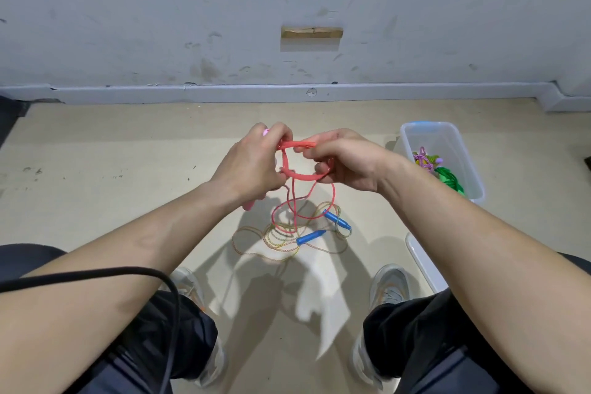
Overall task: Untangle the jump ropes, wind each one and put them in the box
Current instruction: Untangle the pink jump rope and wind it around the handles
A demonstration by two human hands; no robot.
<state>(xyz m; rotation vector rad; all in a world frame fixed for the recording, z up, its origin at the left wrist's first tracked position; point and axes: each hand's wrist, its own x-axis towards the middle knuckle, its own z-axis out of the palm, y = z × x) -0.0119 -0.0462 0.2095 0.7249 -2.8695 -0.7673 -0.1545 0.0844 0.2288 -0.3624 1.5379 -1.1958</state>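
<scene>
My left hand grips the pink handles and several wound loops of a red jump rope. My right hand pinches the same rope's loops on the right side. The rest of the red cord hangs down to the floor. There it overlaps a yellowish multicoloured rope with two blue handles, which lies loose between my feet. A clear plastic box stands on the floor to the right. It holds a purple-handled rope bundle and a green rope.
The box's white lid lies on the floor beside my right shoe. A black cable crosses my left forearm. The grey wall with its skirting runs along the far edge of the beige floor.
</scene>
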